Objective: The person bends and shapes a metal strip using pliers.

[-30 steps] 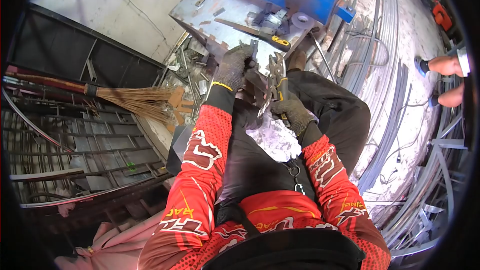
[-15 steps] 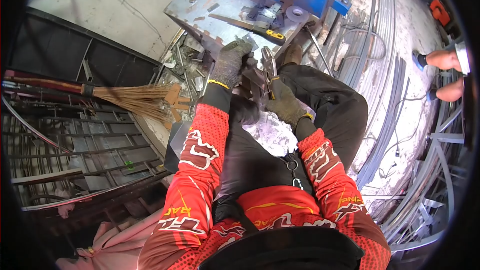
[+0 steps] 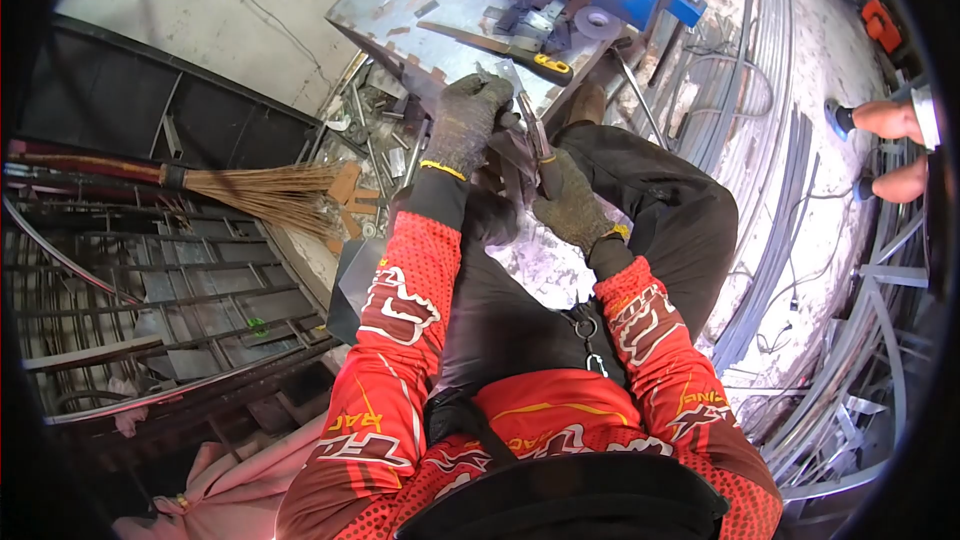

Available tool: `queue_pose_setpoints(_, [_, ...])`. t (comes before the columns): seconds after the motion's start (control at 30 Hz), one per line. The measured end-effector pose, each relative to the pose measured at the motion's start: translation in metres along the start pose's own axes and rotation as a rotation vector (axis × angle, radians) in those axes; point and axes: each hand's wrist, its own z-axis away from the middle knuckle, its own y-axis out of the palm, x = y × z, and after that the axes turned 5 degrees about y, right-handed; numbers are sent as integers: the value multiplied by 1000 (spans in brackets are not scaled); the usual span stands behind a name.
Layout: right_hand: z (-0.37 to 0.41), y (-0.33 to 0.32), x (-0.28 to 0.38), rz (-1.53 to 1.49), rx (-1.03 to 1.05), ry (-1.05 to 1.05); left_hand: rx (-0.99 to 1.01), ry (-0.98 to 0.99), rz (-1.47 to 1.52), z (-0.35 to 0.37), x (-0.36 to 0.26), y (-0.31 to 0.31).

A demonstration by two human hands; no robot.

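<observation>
My left hand (image 3: 462, 125), in a dark knitted glove with a yellow cuff edge, is closed at the near edge of the metal-topped work table (image 3: 400, 25). What its fingers hold is too dark to make out. My right hand (image 3: 575, 205), gloved alike, is wrapped round the handles of a pair of pliers (image 3: 533, 125). The jaws point away from me, just right of the left fingers. Between the hands, dark metal (image 3: 508, 152) shows below the table edge. A knife-like hand tool with a black and yellow handle (image 3: 540, 64) lies on the tabletop beyond the pliers.
On the table are a grey disc roll (image 3: 597, 23) and metal scraps. A straw broom (image 3: 265, 195) lies left, by a pile of offcuts (image 3: 375, 130). Long metal bars (image 3: 765, 230) cover the floor at right. Another person's legs (image 3: 890, 150) show at the far right.
The pliers have turned in my right hand's grip, their jaws now seen narrower and tilted left. My left hand has shifted slightly right, fingers still closed.
</observation>
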Motion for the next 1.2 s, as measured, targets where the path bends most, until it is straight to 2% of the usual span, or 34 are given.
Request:
queue_pose_setpoints(0.07, [0,-1,2,30,-13,-9,45,251,-403,3,2,-2])
queue_pose_setpoints(0.1, [-1,-2,1,59,-24,-18,46,251,-403,4,1,0])
queue_pose_setpoints(0.17, [-1,-1,-4,78,-31,-36,52,165,-253,5,-1,1])
queue_pose_setpoints(0.2, [-1,0,-3,98,-38,-55,54,164,-254,4,2,2])
queue_pose_setpoints(0.27, [1,0,-2,91,-28,0,24,196,-42,1,8,3])
queue_pose_setpoints(0.4, [4,0,2,101,-39,50,35,183,15,2,9,5])
queue_pose_setpoints(0.47, [2,2,-1,47,-24,72,25,97,139,1,10,8])
queue_pose_setpoints(0.6, [3,-1,14,25,-19,90,28,153,42,-6,21,0])
queue_pose_setpoints(0.67, [4,-3,18,67,-43,62,100,125,259,-8,29,-6])
queue_pose_setpoints(0.7, [4,-2,18,109,-67,34,100,125,259,-2,26,-4])
queue_pose_setpoints(0.8, [4,2,17,75,-93,34,4,95,244,7,25,1])
queue_pose_setpoints(0.87, [6,2,22,83,-91,37,-23,437,-334,3,31,-1])
queue_pose_setpoints(1.1, [9,4,18,130,-128,33,-29,551,-379,10,30,5])
queue_pose_setpoints(1.2, [6,6,9,131,-126,36,-43,540,-518,13,33,7])
